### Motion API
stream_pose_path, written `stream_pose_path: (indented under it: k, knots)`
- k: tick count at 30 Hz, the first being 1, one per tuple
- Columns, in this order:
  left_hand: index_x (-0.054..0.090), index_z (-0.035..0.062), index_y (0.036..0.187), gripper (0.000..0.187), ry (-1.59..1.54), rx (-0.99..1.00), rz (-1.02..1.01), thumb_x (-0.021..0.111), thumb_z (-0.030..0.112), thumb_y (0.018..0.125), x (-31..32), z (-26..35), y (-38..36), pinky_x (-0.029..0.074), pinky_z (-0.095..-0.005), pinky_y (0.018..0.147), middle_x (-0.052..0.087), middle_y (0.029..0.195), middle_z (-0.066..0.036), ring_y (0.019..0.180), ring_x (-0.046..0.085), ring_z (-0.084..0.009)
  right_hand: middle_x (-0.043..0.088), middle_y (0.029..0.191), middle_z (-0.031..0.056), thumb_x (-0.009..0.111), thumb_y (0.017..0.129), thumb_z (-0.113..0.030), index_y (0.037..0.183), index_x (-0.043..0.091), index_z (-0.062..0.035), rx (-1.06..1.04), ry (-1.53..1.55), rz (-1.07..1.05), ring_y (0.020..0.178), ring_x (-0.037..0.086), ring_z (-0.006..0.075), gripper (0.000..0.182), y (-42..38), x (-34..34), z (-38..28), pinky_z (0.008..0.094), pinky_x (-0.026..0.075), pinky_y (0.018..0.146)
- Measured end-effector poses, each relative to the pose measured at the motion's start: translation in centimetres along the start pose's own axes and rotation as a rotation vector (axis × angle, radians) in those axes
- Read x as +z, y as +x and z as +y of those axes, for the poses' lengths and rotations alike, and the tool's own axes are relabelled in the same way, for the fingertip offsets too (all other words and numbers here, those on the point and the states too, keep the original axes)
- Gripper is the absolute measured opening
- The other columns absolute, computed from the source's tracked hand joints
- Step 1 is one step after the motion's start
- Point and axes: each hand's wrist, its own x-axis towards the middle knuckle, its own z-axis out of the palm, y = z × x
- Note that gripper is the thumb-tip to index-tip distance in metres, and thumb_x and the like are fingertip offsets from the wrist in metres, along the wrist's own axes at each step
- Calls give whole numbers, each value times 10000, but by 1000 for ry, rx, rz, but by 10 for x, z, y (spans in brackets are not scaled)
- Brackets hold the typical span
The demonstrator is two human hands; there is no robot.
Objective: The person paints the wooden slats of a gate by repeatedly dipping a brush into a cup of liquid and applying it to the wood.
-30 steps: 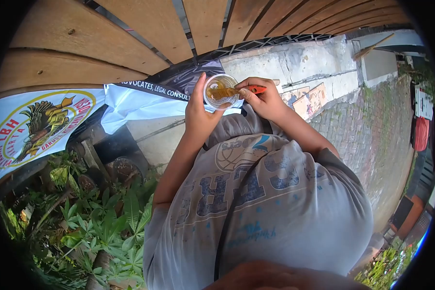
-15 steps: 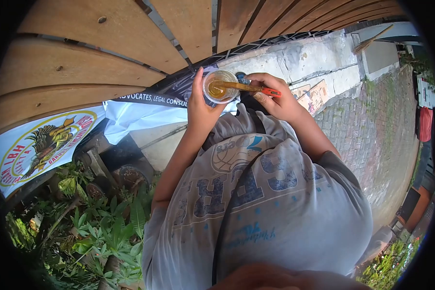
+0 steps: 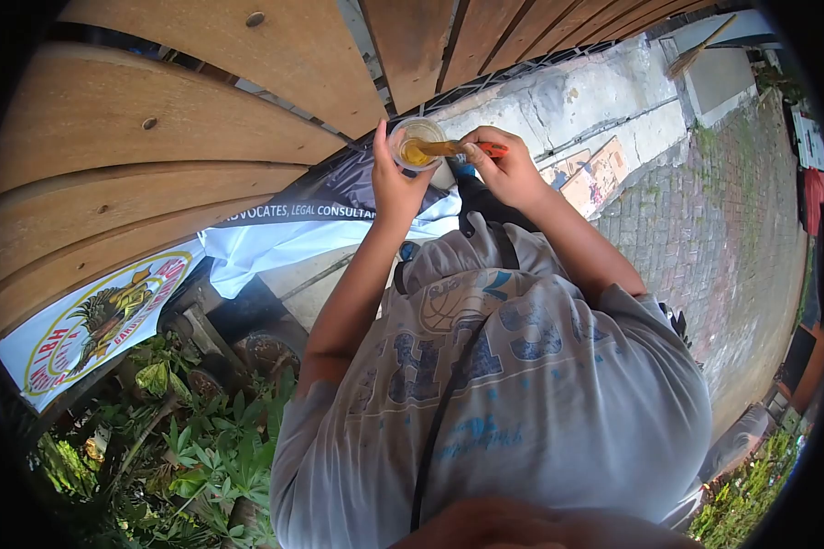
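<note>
My left hand [image 3: 396, 186] is wrapped around a clear plastic cup [image 3: 397, 139] with amber-brown liquid [image 3: 416, 153] at its bottom. A paintbrush [image 3: 445, 147] reaches into the cup from the right, its bristle end in or against the liquid. My right hand [image 3: 515, 174] grips the brush near its red handle end, thumb and fingers closed on it. Both hands are held out in front of my grey shirt [image 3: 494, 403], close to the edge of wooden slats [image 3: 220, 128].
A printed banner [image 3: 229, 261] hangs below the slats on the left. Leafy plants [image 3: 211, 448] grow at lower left. Flat cardboard-like pieces [image 3: 598, 174] lie on the concrete [image 3: 558, 101] at right, beside brick paving [image 3: 705, 247]. A broom [image 3: 691, 57] is at upper right.
My hands, the cup and the brush have shifted slightly up in view, nearer the slats. The view has tilted a little. Both grips stay the same.
</note>
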Motion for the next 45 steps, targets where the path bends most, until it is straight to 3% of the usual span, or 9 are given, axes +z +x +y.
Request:
stream_pose_path:
  k: [5,11,14,16,20,28,34,41,45]
  knots:
    - [133,83,1647,1169,-91,-3,78,926,74,788,27,-28,21,543,-466,1081,527,1500,-245,1371,570,-334,697,776,68,645,1068,-212,956,688,23,275,152,179,663,638,123,264,18,13,35,273,513,628]
    - [105,56,1656,1173,42,24,95,913,85,807,44,-57,46,562,-451,1044,531,1497,-263,1354,585,-346,723,777,102,643,1064,-235,919,680,29,114,189,274,657,682,129,304,38,36,87,298,517,596]
    - [124,35,1652,1160,82,59,138,910,76,801,53,-87,56,566,-444,1031,539,1494,-257,1339,595,-356,722,784,109,612,1075,-244,945,670,28,299,197,269,639,683,146,307,52,41,95,298,521,547]
    - [135,24,1649,1154,103,60,165,910,68,795,55,-99,56,568,-439,1025,544,1489,-252,1331,601,-361,722,840,114,543,1111,-283,1052,656,19,487,493,368,630,657,142,328,59,48,103,282,498,447]
    - [166,15,1644,1149,158,-20,289,917,64,776,50,-119,41,517,-433,1082,570,1461,-250,1330,601,-373,728,871,128,537,1110,-295,1080,646,13,556,605,454,651,673,157,328,65,52,126,302,524,453]
    - [49,86,1667,1228,-77,-228,422,891,-38,781,-9,-132,-74,462,-455,1149,483,1543,-215,1455,459,-332,715,849,130,562,1081,-280,1042,610,9,773,712,786,677,707,193,296,124,109,194,335,588,456]
    - [78,82,1660,1193,107,-241,438,881,-55,788,-69,-102,-194,491,-491,1140,475,1542,-230,1443,470,-342,701,868,125,544,1075,-241,1022,595,10,908,859,1011,681,708,184,261,174,161,227,326,607,475]
    - [147,97,1659,1192,191,-239,529,901,-58,748,-101,-124,-298,546,-514,1119,398,1583,-201,1468,443,-338,719,883,127,540,1077,-286,1075,590,10,801,1048,1104,728,713,193,301,172,143,157,369,640,578]
    - [182,113,1663,1266,118,-244,593,933,-88,664,-111,-129,-319,536,-503,1133,372,1594,-179,1463,445,-328,732,1017,106,533,1053,-321,1138,607,-21,737,1008,1059,786,713,201,320,142,120,126,402,634,637]
